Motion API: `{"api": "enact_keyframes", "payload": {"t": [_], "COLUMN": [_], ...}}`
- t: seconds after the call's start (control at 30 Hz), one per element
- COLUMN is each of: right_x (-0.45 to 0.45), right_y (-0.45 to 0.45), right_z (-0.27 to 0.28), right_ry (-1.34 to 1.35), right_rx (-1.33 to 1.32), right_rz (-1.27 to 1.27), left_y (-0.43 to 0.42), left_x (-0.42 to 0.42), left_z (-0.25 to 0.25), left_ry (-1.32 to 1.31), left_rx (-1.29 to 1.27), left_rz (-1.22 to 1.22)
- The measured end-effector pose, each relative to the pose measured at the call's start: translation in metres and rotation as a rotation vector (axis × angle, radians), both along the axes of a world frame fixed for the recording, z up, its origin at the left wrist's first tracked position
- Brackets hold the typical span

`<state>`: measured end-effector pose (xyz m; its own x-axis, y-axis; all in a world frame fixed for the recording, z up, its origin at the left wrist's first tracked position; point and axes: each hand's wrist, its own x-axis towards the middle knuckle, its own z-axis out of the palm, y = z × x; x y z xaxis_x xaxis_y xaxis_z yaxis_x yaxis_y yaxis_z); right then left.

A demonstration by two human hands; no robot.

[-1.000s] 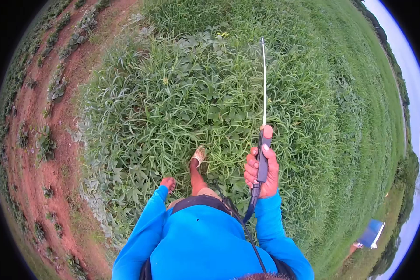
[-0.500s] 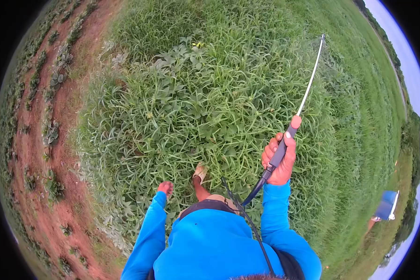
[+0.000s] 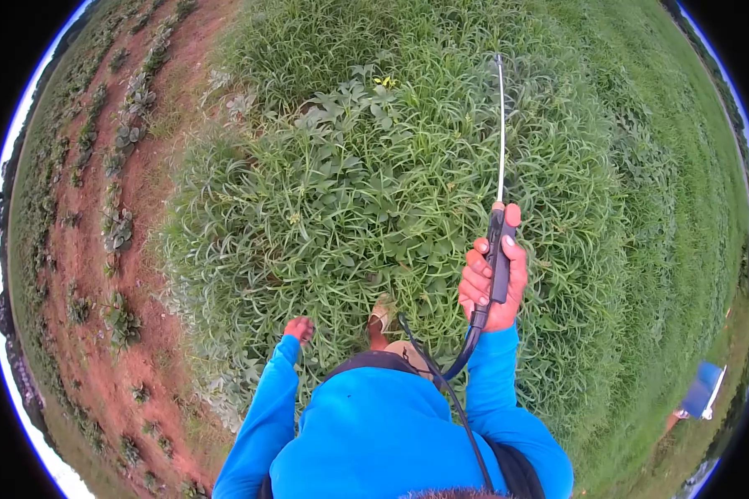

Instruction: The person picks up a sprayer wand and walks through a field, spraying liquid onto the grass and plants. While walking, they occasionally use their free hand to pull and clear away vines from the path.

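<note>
In my right hand is a sprayer wand, fingers wrapped round its dark grip. Its thin white lance points forward over the grass, tip near the top of the view. From the grip's lower end a dark hose curves back toward my waist. My left hand hangs low over the weeds at my side, fingers curled in, with nothing visible in it. Tall green grass and broad-leaved plants fill the ground ahead of both hands.
One foot shows among the grass. A black strap or tube crosses my blue shirt. Reddish bare soil with rows of low plants lies left. Far right stands a blue object with a white edge, too small to make out.
The wand's tip has swung left, so the lance now points nearly straight ahead, and the grip has turned in my right hand. My left hand has hardly moved.
</note>
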<state>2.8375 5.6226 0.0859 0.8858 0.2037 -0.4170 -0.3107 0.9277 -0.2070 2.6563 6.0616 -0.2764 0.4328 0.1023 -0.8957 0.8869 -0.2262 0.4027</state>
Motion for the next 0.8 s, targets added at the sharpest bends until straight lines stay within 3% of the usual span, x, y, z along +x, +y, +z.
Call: {"api": "enact_keyframes", "payload": {"t": [0.2, 0.3, 0.8], "right_x": [0.009, 0.015, 0.059], "right_y": [0.027, 0.046, 0.13], "right_z": [-0.021, -0.028, -0.027], "right_ry": [0.078, 0.11, 0.146], "right_rx": [0.222, 0.241, 0.323], "right_rz": [0.22, 0.311, 0.802], "left_y": [0.021, 0.024, 0.024], "left_x": [0.005, 0.01, 0.03], "left_z": [0.014, 0.018, 0.021], "left_ry": [-0.043, -0.062, -0.064], "left_rx": [0.038, -0.062, 0.044], "left_rz": [0.063, 0.124, 0.144]}}
